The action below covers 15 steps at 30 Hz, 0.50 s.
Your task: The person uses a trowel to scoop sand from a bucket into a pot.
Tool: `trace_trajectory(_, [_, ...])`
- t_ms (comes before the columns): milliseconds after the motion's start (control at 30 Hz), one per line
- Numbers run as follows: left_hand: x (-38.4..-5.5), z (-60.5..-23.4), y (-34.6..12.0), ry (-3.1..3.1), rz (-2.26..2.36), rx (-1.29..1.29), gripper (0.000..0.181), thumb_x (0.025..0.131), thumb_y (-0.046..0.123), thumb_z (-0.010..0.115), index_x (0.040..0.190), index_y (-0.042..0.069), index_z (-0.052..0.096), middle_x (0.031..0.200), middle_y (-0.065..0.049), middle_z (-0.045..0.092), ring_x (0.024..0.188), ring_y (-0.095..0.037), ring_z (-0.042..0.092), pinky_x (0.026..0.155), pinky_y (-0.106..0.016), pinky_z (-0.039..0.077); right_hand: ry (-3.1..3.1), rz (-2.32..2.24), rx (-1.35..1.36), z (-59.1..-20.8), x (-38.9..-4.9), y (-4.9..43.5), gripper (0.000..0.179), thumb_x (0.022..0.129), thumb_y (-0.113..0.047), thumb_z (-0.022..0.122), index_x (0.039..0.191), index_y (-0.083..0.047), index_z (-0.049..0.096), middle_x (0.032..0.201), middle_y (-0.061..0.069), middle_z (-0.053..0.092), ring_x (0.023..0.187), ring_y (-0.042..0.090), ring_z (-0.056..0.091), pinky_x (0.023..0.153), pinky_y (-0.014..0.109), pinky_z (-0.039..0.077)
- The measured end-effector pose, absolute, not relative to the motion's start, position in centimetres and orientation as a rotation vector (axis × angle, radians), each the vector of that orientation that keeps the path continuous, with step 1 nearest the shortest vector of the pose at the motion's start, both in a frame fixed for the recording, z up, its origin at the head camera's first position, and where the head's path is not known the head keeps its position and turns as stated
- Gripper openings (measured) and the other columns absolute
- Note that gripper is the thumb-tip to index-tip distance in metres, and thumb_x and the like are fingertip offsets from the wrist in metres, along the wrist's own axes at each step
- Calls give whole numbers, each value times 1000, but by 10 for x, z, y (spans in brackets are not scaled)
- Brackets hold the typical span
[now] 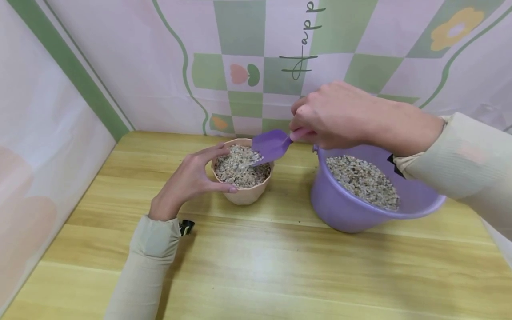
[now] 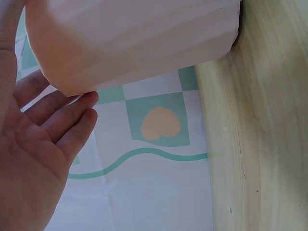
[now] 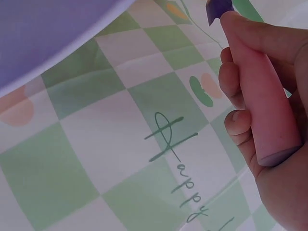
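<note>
In the head view my right hand (image 1: 332, 113) grips the pink handle (image 3: 264, 101) of a small trowel, its purple blade (image 1: 270, 144) tilted down over a peach flowerpot (image 1: 246, 195). Pale gravel slides off the blade's tip onto the gravel (image 1: 240, 164) that nearly fills the pot. From the left, my left hand (image 1: 192, 173) holds the pot at its rim, thumb on the near side and fingers on the far side. The left wrist view shows its fingertips against the pot's faceted wall (image 2: 139, 43).
To the right stands a purple bucket (image 1: 340, 209) part filled with the same gravel (image 1: 362, 182), under my right forearm. The wooden table (image 1: 256, 266) has a few stray grains on it. A checked, printed cloth (image 1: 240, 31) hangs behind.
</note>
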State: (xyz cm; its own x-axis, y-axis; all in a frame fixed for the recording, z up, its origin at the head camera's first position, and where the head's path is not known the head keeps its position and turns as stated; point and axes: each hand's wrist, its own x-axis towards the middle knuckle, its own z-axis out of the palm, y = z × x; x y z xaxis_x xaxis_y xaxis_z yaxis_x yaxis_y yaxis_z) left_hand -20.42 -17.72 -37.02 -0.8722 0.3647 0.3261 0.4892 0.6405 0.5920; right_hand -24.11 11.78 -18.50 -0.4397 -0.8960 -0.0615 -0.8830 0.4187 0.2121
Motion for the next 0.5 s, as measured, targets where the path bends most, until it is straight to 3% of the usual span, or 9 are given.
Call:
trace_trajectory(200, [-205, -371, -177, -2674, -1053, -719, 97, 63, 59, 87, 140, 9, 56, 143, -5, 56, 137, -26, 46, 113, -45, 37, -2579, -370, 1607, -179, -240, 121, 14, 92, -21, 70, 79, -21, 72, 72, -7, 54, 54, 13, 48, 47, 33, 42])
trace_trajectory(400, [-205, -371, -177, -2690, -1049, -702, 98, 64, 60, 87, 142, 10, 55, 145, -5, 54, 138, -25, 44, 114, -44, 36, -2570, -360, 1589, -175, -238, 129, 8, 93, -21, 70, 91, -23, 77, 89, -6, 68, 55, 12, 53, 46, 35, 45])
trace_trajectory(500, [-205, -371, -177, -2690, -1049, -699, 98, 64, 59, 87, 141, 10, 55, 145, -4, 55, 138, -25, 44, 114, -44, 37, -2519, -332, 1575, -173, -237, 136, 12, 94, -24, 68, 84, -24, 75, 81, -9, 63, 52, 10, 50, 44, 34, 42])
